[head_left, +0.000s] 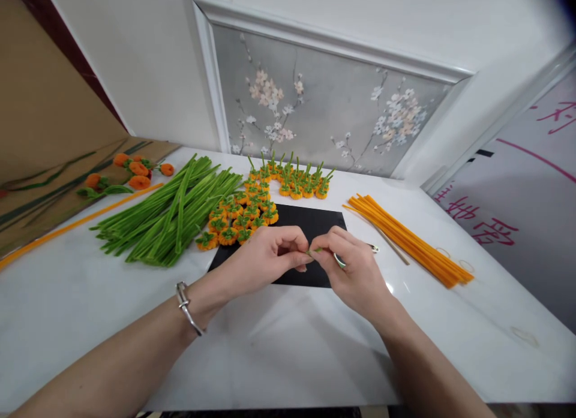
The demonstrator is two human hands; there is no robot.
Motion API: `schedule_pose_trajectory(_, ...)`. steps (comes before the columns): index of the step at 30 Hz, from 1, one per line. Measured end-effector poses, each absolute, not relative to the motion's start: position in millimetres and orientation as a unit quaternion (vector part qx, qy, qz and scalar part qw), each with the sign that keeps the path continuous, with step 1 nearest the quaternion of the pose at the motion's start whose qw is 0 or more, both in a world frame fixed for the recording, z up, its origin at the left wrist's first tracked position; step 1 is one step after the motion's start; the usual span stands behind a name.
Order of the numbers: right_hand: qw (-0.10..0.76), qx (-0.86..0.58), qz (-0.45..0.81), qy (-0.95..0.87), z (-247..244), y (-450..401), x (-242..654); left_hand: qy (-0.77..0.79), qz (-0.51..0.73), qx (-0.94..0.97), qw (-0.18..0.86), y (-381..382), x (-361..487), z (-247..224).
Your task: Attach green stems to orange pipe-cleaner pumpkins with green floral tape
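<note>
Head view shows both bare hands meeting over a flat black rectangular mat point(315, 219) on a glossy white table point(252, 358). Thumb and fingers of the left hand point(281, 250) pinch one end of a small green fuzzy piece point(318, 249), mostly covered by the fingers; the right hand point(348, 259) pinches the other, its fingertips almost touching the left's. Such a two-sided grip probably steadies so slight a piece and lets both ends be worked at once.

Partly hidden behind the right hand lies a shiny metal tool point(375, 248), too covered to identify. Long green fuzzy stems point(175, 208) lie heaped on the left and straight orange fuzzy stems point(414, 241) bundled on the right, likely to keep the colours apart and within reach. Ribbed orange pompom-like pieces with green tops point(227, 235) crowd the mat's left side and spread past its edge; similar ones with upright green stalks point(308, 189) stand in rows behind, perhaps so the stalks stay straight.

No box or bowl shows: the pieces rest directly on mat and tabletop.
</note>
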State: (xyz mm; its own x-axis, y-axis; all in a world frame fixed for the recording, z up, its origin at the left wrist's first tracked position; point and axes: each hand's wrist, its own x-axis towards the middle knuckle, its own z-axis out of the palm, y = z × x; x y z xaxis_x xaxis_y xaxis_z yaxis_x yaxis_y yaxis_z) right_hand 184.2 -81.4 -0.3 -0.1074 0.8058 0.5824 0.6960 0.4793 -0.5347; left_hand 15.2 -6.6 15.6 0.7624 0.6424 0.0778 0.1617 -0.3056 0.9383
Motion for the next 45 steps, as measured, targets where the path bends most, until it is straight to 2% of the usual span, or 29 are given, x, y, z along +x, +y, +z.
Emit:
schedule_pose_trajectory(6,0.477,-0.5,0.124,-0.712,-5.7,-77.1,187.2,0.267,0.235,0.737,0.574,-5.5,16.8,18.4)
schedule_pose_trajectory(11,0.47,-0.502,0.164,-0.708,-8.0,-76.1,191.2,0.276,0.238,0.752,0.549,-4.9,16.6,20.3)
schedule_pose_trajectory(19,0.429,-0.493,0.076,-0.753,-3.4,-76.2,191.9,0.292,0.186,0.819,0.457,-2.9,15.2,20.7)
schedule_pose_trajectory(25,0.418,-0.494,0.06,-0.76,-4.5,-75.0,190.2,0.272,0.163,0.853,0.414,-2.5,14.5,21.4)
schedule_pose_trajectory(34,0.439,-0.47,0.058,-0.764,-4.1,-77.0,192.1,0.221,0.143,0.833,0.487,0.1,12.2,21.3)
schedule_pose_trajectory(41,0.43,-0.479,0.062,-0.763,-5.9,-75.2,192.1,0.285,0.214,0.793,0.495,-3.5,15.7,17.2)
schedule_pose_trajectory(45,0.431,-0.48,0.052,-0.762,-7.0,-75.2,190.7,0.308,0.231,0.754,0.532,-5.9,18.1,13.7)
